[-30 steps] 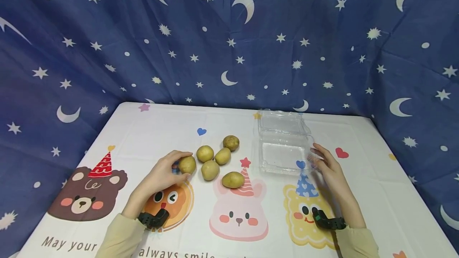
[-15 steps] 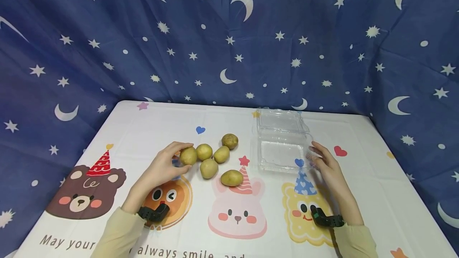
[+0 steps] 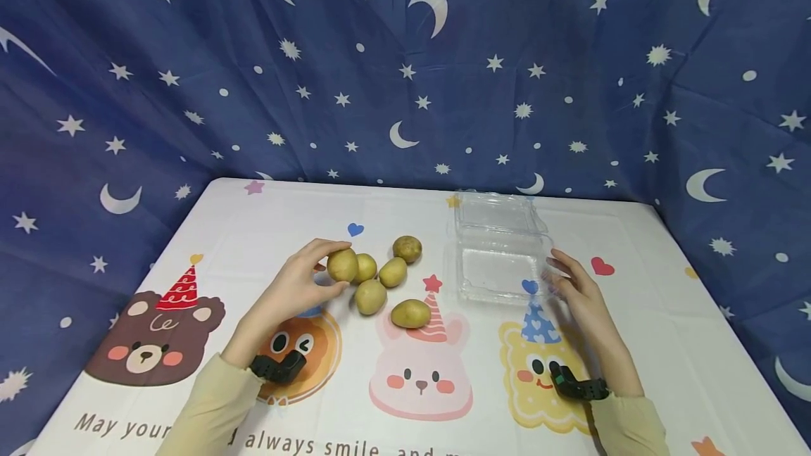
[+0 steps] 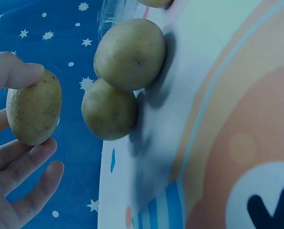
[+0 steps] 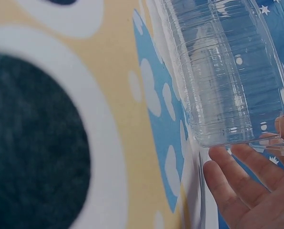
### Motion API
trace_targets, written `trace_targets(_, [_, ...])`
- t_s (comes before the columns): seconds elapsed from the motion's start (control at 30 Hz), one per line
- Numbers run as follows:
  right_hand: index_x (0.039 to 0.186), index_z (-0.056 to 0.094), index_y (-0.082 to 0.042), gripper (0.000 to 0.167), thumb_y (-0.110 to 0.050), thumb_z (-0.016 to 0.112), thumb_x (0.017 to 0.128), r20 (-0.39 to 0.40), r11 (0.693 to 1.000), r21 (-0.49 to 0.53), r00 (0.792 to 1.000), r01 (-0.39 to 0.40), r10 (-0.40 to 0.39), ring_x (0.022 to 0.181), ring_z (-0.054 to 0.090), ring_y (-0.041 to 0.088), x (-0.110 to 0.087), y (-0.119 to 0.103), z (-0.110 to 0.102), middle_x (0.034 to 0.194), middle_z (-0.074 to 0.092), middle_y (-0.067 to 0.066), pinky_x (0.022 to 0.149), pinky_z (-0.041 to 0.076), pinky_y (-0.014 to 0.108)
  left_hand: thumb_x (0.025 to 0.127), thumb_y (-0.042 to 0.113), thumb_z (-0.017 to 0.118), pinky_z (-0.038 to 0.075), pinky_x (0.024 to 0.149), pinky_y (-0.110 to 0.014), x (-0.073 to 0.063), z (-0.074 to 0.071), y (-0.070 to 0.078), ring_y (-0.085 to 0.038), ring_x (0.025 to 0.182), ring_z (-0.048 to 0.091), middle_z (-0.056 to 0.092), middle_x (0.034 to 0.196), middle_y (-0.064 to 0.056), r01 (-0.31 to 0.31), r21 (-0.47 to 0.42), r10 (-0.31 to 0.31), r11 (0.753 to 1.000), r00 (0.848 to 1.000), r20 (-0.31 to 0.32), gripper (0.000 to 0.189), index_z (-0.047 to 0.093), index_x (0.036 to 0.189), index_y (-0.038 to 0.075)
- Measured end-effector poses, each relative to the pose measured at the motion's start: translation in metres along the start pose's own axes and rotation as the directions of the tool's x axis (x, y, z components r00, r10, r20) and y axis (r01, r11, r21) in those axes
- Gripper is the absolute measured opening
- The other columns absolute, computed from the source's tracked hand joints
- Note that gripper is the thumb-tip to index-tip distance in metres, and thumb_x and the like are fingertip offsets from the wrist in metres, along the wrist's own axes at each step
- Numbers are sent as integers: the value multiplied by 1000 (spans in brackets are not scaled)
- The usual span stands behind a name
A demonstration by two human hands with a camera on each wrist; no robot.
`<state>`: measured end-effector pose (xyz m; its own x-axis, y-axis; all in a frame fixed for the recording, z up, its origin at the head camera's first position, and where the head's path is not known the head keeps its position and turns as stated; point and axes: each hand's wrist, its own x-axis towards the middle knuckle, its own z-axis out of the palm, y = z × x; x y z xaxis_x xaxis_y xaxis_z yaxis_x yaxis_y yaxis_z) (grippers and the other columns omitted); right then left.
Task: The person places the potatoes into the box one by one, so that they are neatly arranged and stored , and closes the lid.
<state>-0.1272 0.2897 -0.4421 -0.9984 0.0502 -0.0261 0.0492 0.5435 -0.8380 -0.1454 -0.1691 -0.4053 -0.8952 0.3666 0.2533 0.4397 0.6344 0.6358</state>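
My left hand point(image 3: 304, 280) pinches a yellow-brown potato point(image 3: 343, 265) between thumb and fingers. In the left wrist view this potato point(image 4: 35, 109) shows above the tabletop, apart from two others. Another potato point(image 3: 365, 269) sits just behind it, partly covered. Close by lie further potatoes, one nearer the front point(image 3: 370, 298) and one to the right point(image 3: 410, 314). My right hand point(image 3: 579, 287) holds the right side of a clear plastic clamshell container point(image 3: 500, 294), which stands with its lid laid back. In the right wrist view, fingers point(image 5: 244, 174) lie along its outer wall, the thumb near its rim.
Two more potatoes, one oval point(image 3: 393, 272) and one darker point(image 3: 407, 249), lie between the left hand and the container. The white tablecloth point(image 3: 285, 210) carries printed cartoon animals. A blue starry curtain point(image 3: 355, 90) hangs behind the table's back edge.
My left hand has lifted the potato and carried it a little up and to the right, in front of the one behind. The right hand and the container stay in place.
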Motion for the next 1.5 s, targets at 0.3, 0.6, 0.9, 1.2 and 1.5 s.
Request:
trace_targets(0.3, [151, 27, -14, 51, -25, 38, 102, -2, 1000, -16, 1000, -2, 2, 132, 45, 35, 1, 0, 2, 149, 41, 16, 106, 44, 42, 78, 18, 78, 53, 85, -41, 7, 0, 8, -20, 110, 58, 58, 126, -4, -6, -5, 6, 1000, 1000, 14, 60, 55, 133, 14])
trace_targets(0.6, [151, 27, -15, 52, -24, 40, 102, -7, 1000, -4, 1000, 9, -10, 129, 47, 36, 3, 0, 2, 149, 41, 18, 95, 44, 16, 78, 17, 79, 53, 83, -38, 17, 7, 18, -19, 105, 58, 59, 123, -5, -56, -18, 56, 998, 998, -1, 60, 56, 133, 12])
trace_targets(0.9, [152, 26, -15, 53, -21, 41, 102, 0, 1000, 25, 1000, 14, -14, 128, 47, 36, 1, -3, -1, 150, 39, 19, 83, 34, 1, 78, 19, 78, 54, 84, -41, 30, 14, 29, -18, 104, 58, 60, 121, -3, -77, -42, 78, 996, 997, 8, 58, 57, 132, 14])
trace_targets(1.2, [152, 27, -15, 52, -21, 41, 102, 0, 1000, 17, 1000, 23, -23, 132, 44, 37, 0, -1, -3, 149, 40, 19, 83, 33, 0, 78, 19, 78, 54, 86, -38, 42, 21, 39, -18, 109, 57, 58, 127, -2, -98, -64, 99, 993, 995, 22, 57, 57, 131, 14])
trace_targets(1.5, [152, 26, -15, 52, -21, 40, 102, 1, 1000, 6, 1000, 8, -8, 132, 44, 37, 0, -2, -2, 150, 39, 18, 107, 42, 45, 77, 19, 77, 53, 87, -38, 51, 26, 52, -16, 109, 57, 58, 128, -1, -102, -84, 107, 991, 993, 56, 59, 57, 132, 17])
